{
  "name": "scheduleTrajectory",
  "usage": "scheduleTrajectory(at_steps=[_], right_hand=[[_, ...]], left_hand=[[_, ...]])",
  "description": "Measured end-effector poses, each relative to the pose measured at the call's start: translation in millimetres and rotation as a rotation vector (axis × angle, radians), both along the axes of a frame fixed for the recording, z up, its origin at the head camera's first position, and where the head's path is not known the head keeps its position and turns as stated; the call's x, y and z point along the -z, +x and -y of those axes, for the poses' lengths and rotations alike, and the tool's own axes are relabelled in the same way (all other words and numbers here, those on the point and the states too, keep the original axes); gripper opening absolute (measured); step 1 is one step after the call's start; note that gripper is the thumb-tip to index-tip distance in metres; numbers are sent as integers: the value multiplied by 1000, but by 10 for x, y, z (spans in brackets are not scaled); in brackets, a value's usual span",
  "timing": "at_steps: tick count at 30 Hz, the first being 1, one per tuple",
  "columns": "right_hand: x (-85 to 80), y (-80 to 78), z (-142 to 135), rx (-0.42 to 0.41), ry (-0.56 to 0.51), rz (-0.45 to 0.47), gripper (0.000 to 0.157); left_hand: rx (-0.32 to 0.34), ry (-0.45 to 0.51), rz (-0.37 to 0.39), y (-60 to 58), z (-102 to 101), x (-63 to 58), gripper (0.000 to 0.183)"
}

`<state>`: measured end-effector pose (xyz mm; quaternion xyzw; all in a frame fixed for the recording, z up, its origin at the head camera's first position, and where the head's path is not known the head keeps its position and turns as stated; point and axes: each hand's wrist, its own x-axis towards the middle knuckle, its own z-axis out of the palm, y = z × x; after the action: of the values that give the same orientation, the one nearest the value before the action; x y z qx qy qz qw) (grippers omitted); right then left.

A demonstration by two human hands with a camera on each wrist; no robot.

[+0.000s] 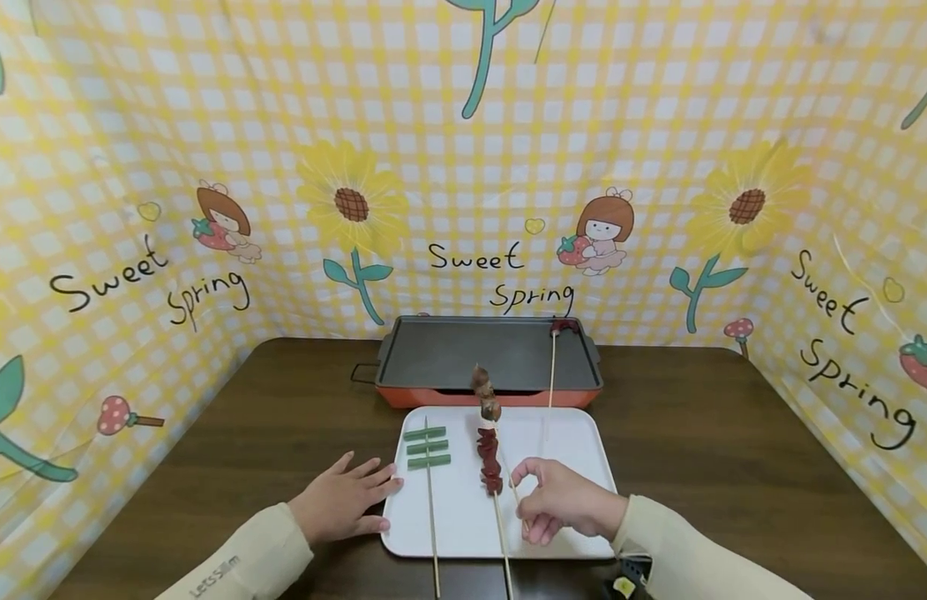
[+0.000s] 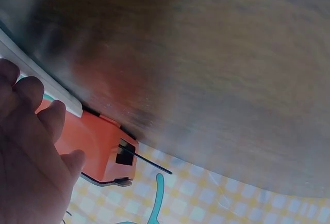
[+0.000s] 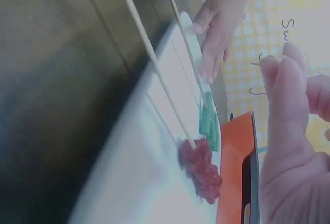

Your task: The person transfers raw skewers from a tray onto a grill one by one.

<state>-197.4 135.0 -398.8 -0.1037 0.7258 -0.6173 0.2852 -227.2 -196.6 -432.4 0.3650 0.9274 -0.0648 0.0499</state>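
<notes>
My right hand [image 1: 564, 504] pinches the thin stick of a skewer of brown pieces [image 1: 488, 400], perhaps mushrooms, between thumb and index finger. Those pieces reach over the far rim of the white tray [image 1: 598, 467]. Just left of that stick lies a skewer of dark red meat [image 1: 490, 462], its bare stick pointing towards me. Further left on the tray is a skewer of green pieces [image 1: 428, 447]. My left hand [image 1: 345, 498] is spread flat, fingertips at the tray's left rim. In the right wrist view, my fingers hide the held stick.
An orange electric griddle [image 1: 463, 354] with a dark plate stands behind the tray. Another red meat skewer [image 1: 561, 327] lies at its right, its stick jutting over the front. Brown table [image 1: 696, 433] surrounds both. A yellow checked cloth [image 1: 448, 167] hangs behind.
</notes>
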Motion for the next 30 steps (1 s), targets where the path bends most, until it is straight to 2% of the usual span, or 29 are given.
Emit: scheduleTrajectory(at_steps=[8,19,25,30], right_hand=[[-128,-205,26,30,25,-17,35],[-216,-485,-6,113,76,-76,30],[-243,-655,-37,197,112,-56,28],[-282,-787,-62,211,97,-32,24]], left_hand=[[-17,14,39,10,13,-15,61],[-15,0,27,7,14,-24,60],[-1,-4,2,-5,15,-1,61],[-2,-4,6,0,7,-6,61]])
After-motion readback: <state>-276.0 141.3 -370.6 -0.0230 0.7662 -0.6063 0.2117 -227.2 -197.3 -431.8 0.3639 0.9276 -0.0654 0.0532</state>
